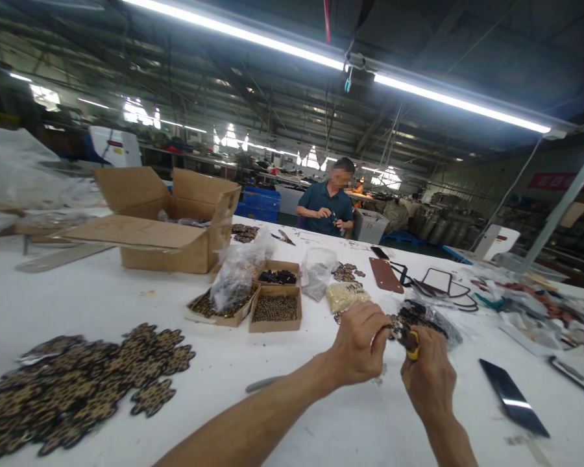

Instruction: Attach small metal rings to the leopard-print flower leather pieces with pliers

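My left hand [363, 344] is closed, pinching a small brown-and-black patterned piece [394, 326] between thumb and fingers. In my right hand [431, 373] are pliers with yellow grips [413, 345], their dark jaws against that piece. Fingers cover most of the tool and part of the piece. Beyond my hands lie a clear bag of pale yellow bits [346, 297] and a heap of black parts [418, 314]. At the left spreads a large pile of flower-shaped patterned pieces [102, 370].
A large open cardboard box [165, 253] stands back left. Small boxes hold bronze studs [275, 309] and black parts [277, 277]. A dark phone-like slab [513, 397] lies at right, near plastic-wrapped scraps [540, 305]. Across the white table [214, 402] works another person [328, 204].
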The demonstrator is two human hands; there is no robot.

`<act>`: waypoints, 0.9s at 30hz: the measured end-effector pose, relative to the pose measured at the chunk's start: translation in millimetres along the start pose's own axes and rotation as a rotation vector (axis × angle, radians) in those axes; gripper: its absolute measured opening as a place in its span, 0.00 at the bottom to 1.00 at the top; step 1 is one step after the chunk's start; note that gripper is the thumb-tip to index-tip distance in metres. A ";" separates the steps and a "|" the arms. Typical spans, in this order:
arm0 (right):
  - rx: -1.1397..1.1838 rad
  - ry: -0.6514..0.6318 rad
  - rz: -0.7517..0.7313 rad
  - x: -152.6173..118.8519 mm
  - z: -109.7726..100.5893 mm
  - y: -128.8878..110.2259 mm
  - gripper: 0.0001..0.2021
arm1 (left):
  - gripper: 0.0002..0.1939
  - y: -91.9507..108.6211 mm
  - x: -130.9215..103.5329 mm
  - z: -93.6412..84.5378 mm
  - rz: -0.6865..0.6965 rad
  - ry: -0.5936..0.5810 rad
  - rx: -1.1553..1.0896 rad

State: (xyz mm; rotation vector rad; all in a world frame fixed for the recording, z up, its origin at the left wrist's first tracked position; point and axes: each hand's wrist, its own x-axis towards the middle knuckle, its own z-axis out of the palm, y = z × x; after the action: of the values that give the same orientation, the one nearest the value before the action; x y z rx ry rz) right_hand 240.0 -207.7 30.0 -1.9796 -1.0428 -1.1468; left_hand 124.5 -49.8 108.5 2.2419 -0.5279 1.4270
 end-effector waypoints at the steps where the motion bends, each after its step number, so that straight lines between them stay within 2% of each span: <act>1: -0.001 0.002 0.005 -0.1 -0.3 -0.4 0.18 | 0.04 0.4 0.0 0.1 0.000 0.004 -0.002; 15: -0.007 0.061 0.018 1.2 -2.5 -3.5 0.11 | 0.04 5.9 1.0 1.2 0.018 0.005 -0.005; 19: 0.001 0.086 0.044 0.4 -2.5 -6.9 0.15 | 0.04 5.5 1.8 0.0 0.023 0.002 0.001; 27: 0.017 0.010 0.016 0.5 -6.1 -2.5 0.24 | 0.04 1.4 4.7 -3.3 0.013 -0.080 0.021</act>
State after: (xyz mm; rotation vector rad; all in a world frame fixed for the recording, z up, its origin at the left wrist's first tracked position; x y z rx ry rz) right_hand 235.6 -211.2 33.5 -1.9638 -1.0265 -1.1344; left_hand 123.2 -49.7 114.2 2.3237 -0.5564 1.3603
